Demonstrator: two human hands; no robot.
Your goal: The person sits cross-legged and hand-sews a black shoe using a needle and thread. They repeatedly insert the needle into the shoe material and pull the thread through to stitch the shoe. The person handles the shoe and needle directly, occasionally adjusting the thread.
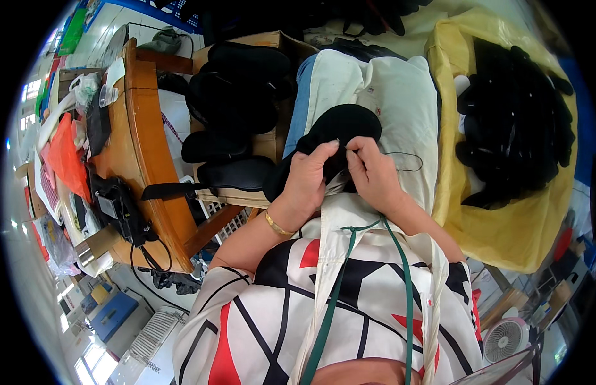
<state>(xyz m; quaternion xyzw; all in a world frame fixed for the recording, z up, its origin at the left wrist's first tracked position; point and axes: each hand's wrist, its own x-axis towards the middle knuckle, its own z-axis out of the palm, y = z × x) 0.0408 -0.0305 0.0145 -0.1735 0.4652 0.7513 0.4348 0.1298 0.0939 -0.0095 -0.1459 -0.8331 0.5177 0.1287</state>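
White cloth (403, 90) is lying beneath a black slipper-like piece (344, 122) slanting from far right to near left; the left hand (309, 174) is gripping its nearer part, the right hand (373, 170) is pinching something indistinct at its right edge.

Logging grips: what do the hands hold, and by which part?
A black slipper, near its middle, by the left hand; what the right hand pinches is unclear.

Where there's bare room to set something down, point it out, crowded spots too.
Bare: the white cloth between the held black piece and yellow bag, apart from a loop of thread; also a small patch of wooden table beyond the black device. Crowded: the cardboard box and yellow bag, filled with black items.
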